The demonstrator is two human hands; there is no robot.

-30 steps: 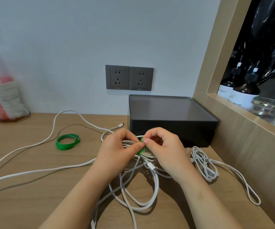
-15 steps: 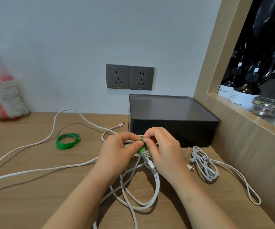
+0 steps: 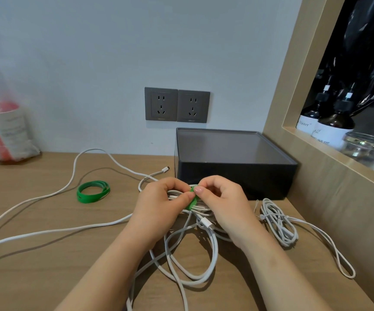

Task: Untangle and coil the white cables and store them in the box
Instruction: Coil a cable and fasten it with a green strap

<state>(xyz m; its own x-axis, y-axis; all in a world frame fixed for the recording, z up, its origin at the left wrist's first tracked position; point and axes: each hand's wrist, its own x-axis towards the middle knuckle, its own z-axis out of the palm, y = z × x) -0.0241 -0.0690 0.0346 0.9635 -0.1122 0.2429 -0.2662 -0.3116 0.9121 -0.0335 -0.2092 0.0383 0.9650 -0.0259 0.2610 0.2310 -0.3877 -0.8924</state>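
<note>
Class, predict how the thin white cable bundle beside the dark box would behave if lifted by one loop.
The thin bundle lies in loose loops, so it would probably flop and spread. Its long loop trailing across the table would likely drag behind. The cord looks thin, so probably light.

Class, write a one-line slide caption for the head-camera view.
Left hand and right hand pinch a green tie around a bundled white cable, in front of the dark box.
</note>
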